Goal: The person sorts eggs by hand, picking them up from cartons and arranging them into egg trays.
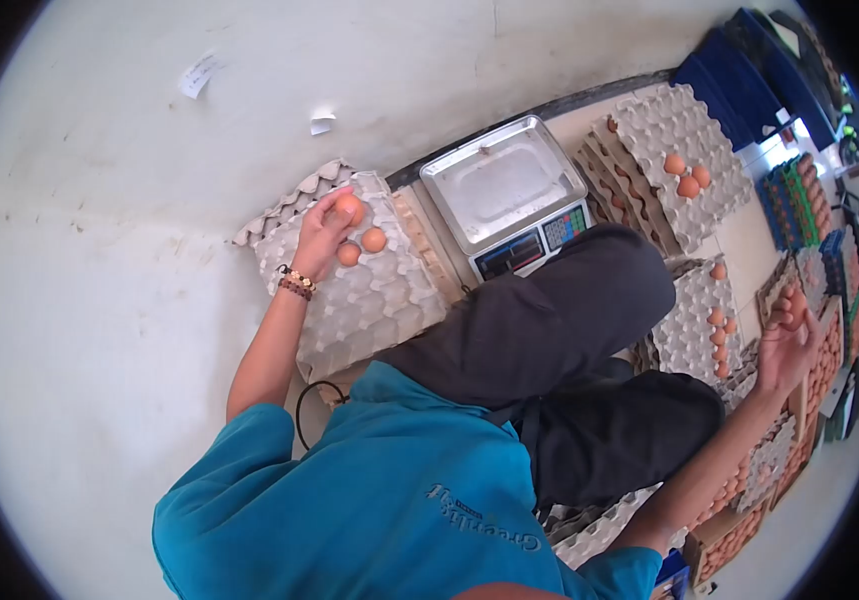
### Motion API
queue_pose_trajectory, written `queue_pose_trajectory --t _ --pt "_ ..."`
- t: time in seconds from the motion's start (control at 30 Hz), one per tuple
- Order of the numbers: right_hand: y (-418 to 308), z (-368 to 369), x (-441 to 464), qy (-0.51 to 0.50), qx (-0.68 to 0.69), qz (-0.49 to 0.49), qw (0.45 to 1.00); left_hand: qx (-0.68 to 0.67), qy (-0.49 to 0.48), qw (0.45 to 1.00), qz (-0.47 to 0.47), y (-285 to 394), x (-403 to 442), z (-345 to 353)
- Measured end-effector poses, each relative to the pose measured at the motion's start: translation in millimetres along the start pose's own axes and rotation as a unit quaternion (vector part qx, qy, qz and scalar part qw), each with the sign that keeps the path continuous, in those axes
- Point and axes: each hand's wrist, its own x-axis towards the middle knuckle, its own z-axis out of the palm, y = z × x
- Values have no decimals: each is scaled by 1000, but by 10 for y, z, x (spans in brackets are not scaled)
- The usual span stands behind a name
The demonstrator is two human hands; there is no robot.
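Observation:
My left hand [320,240], with beaded bracelets at the wrist, has its fingers closed round a brown egg [350,208] over a stack of grey egg trays [349,310]. Two loose eggs, one [373,239] and another [349,254], lie on the top tray just beside those fingers. Out at the far right, my right hand [787,352] is raised with its fingers curled round a brown egg [795,303]; whether it holds more than one I cannot tell. Below that hand are trays and boxes of eggs, partly hidden by my forearm.
A digital scale with a metal pan [504,185] stands beyond my knee. Right of it, a tray stack [684,130] carries several eggs on top. Another tray [689,310] holds a row of eggs. Blue crates [729,85] and filled egg trays [797,200] stand farther off. A wall borders the left.

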Motion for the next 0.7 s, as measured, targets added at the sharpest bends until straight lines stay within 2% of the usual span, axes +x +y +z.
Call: queue_pose_trajectory --t 0.07,0.13,0.17,0.2,0.23,0.27,0.3,0.33,0.37,0.4,0.43,0.47,0.57,0.63,0.7 --pt "19 159 -42 79 -47 -11 996 127 38 990 52 -35 15 93" --pt "93 64 -31 59 -49 -7 997 321 48 924 201 -48 99 72" --pt "88 47 -31 50 -59 -5 997 403 50 873 270 -88 135 69" --pt "150 143 -56 104 -83 -42 990 422 36 874 237 14 28 161" --pt "218 235 -69 159 -110 -75 978 492 44 818 296 -103 56 62" --pt "263 111 -105 135 -136 -94 977 548 47 752 363 -211 171 -77" --pt "432 414 -133 142 -148 -116 972 524 61 795 300 -209 158 -94" --pt "364 293 -129 65 -77 -4 995 473 79 842 245 -252 130 -45" --pt "416 519 -153 131 -137 -18 982 461 83 854 225 -286 149 -66" --pt "404 438 -124 91 -56 18 994 458 69 862 207 -268 153 -53" --pt "444 489 -107 66 -36 18 997 350 51 928 119 -224 117 32" --pt "452 455 -115 41 -31 22 998 421 65 871 243 -139 44 141" --pt "586 642 -91 57 -46 35 997 435 106 834 323 238 43 622" --pt "707 700 -47 46 -46 58 996 343 62 871 346 659 -100 1323" --pt "843 787 8 36 -52 78 995 297 -41 860 413 995 -309 2151"
